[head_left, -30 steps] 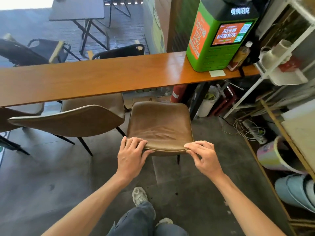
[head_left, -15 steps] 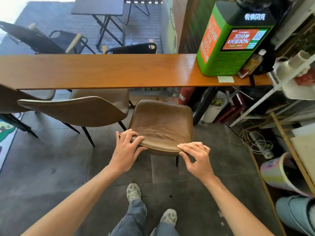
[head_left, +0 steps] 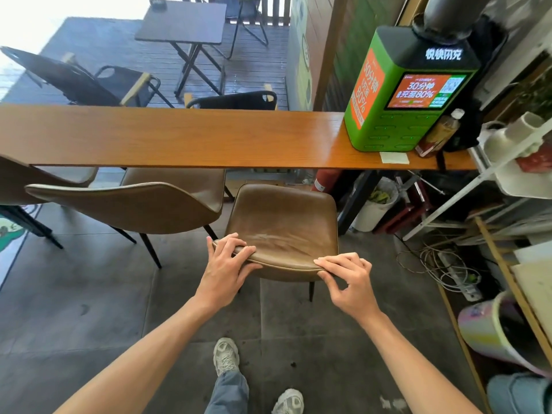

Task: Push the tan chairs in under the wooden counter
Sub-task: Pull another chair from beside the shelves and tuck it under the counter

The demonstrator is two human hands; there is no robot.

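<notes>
At the far left, a tan chair (head_left: 18, 183) is sitting partly under the wooden counter (head_left: 179, 138), cut off by the frame edge. Next to it, a second tan chair (head_left: 134, 204) is standing with its seat reaching under the counter's front edge and its backrest angled out over the floor (head_left: 74, 294); it appears not yet fully pushed in.

Further right, the chair in hand (head_left: 282, 222) is facing the counter, its seat's far end just meeting the front edge. The left hand (head_left: 225, 268) is gripping the left end of the backrest top, fingers curled over it and thumb beneath. The right hand (head_left: 348, 279) is pinching the right end the same way.

Judgement: the step in hand is pushing this chair in. The next move is calling for an even forward push from both hands, keeping the chair square and clear of the neighbouring backrest.

At the counter's right end, a green charging station (head_left: 397, 97) is standing.
</notes>
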